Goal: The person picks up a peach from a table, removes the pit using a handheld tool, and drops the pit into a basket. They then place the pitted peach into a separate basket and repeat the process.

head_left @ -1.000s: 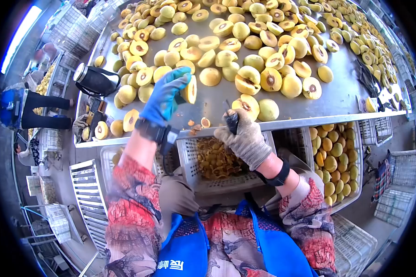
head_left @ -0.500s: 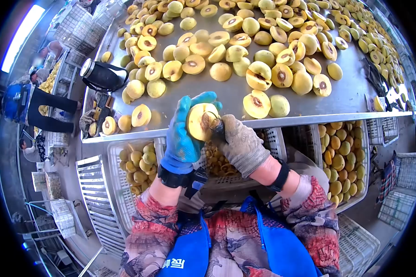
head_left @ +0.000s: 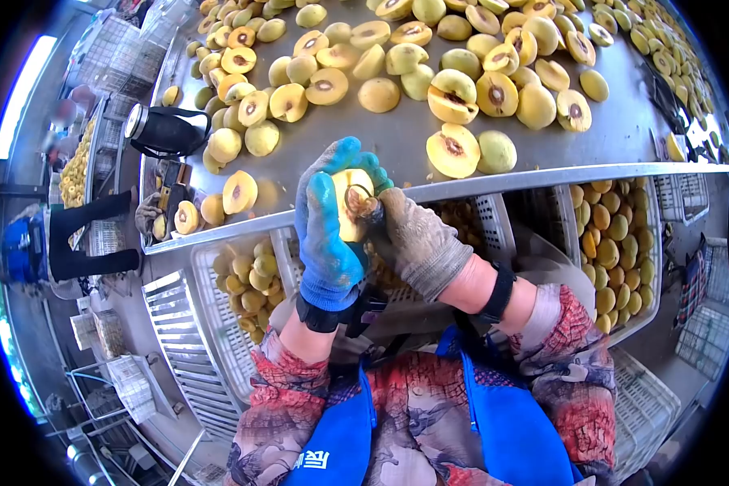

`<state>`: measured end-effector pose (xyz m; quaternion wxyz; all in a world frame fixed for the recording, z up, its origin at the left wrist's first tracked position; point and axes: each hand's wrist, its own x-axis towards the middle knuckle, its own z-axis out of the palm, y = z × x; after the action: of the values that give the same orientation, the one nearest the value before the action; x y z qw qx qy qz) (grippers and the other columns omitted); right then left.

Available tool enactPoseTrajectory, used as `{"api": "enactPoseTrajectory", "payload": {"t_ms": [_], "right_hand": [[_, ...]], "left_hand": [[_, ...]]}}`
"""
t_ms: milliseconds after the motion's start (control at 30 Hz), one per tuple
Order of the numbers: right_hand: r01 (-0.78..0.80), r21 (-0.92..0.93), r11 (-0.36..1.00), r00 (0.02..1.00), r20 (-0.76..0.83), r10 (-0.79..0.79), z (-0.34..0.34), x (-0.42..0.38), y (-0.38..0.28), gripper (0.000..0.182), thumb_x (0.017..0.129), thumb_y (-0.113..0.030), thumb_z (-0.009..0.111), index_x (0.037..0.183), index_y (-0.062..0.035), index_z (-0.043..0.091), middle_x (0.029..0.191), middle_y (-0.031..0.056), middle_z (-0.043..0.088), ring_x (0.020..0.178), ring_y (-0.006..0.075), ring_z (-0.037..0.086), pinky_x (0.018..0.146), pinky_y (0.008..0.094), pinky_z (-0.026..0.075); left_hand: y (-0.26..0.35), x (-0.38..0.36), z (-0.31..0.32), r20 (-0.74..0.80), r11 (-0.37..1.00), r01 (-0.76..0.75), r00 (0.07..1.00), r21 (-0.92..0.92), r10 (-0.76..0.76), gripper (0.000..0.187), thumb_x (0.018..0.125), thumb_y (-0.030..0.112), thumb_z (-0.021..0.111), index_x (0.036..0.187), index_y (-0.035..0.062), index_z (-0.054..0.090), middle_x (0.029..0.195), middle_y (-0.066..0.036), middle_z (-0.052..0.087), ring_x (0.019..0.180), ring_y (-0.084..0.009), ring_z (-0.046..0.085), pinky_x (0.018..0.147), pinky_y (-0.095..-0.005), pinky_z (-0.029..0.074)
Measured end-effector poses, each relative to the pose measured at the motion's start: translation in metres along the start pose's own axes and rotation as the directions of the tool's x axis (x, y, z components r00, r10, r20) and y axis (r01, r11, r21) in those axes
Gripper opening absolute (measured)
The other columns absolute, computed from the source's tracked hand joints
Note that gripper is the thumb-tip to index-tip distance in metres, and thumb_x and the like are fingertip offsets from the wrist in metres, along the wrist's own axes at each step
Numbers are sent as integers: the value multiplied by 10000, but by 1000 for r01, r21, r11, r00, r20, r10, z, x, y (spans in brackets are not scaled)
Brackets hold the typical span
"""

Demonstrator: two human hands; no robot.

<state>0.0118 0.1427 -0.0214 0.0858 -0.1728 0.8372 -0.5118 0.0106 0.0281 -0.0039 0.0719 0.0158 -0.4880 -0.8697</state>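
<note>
My left hand (head_left: 325, 235), in a blue rubber-coated glove, cups a yellow peach half (head_left: 346, 228) just in front of the table edge. Its cut face is turned toward my right hand (head_left: 419, 249), which wears a dirty knit glove. That hand is closed around a dark-handled pitting tool (head_left: 374, 215). The tool's thin loop lies in the peach half, around the brown pit (head_left: 356, 199). Fingers hide most of the handle. Beyond my hands, a cut peach half (head_left: 453, 151) lies beside another peach piece (head_left: 496, 152) on the metal table (head_left: 324, 150).
Many halved peaches cover the table's far part. A black flask (head_left: 170, 130) lies at its left. Below the edge stand a crate of peaches (head_left: 615, 251) at right, another crate (head_left: 218, 324) at left, and a slatted rack (head_left: 188, 348). A person in blue (head_left: 26, 247) stands far left.
The peach half has turned in my left hand, its cut face now angled more to the right. My right hand has tilted the tool, and the pit stands out more. The whole view has shifted slightly.
</note>
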Motion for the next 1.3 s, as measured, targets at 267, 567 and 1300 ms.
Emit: {"api": "enactPoseTrajectory", "payload": {"t_ms": [267,567,1300], "right_hand": [[-147,32,989,981,136,141,4,-9,-3,279,819,-197,576,1017,-58,437,816,232,599,746,431,598,622,501,482],[-152,67,986,980,142,142,7,-15,1,422,771,-208,641,1104,-76,420,824,221,615,768,437,604,638,497,499],[-424,38,905,843,383,378,-3,-20,-1,574,746,-272,672,1205,-13,443,840,170,645,815,327,645,727,371,511]], "left_hand": [[3,-6,-4,35,992,38,998,122,-42,482,975,384,361,1148,-40,513,1022,-161,602,912,-239,594,829,-354,487],[3,-7,-5,95,962,-37,995,269,12,398,973,291,402,1110,-61,528,959,-156,614,837,-211,596,793,-322,487],[5,2,-18,164,927,272,933,258,-319,241,886,157,572,1038,-29,577,1008,-146,622,884,-209,606,782,-329,503]]}}
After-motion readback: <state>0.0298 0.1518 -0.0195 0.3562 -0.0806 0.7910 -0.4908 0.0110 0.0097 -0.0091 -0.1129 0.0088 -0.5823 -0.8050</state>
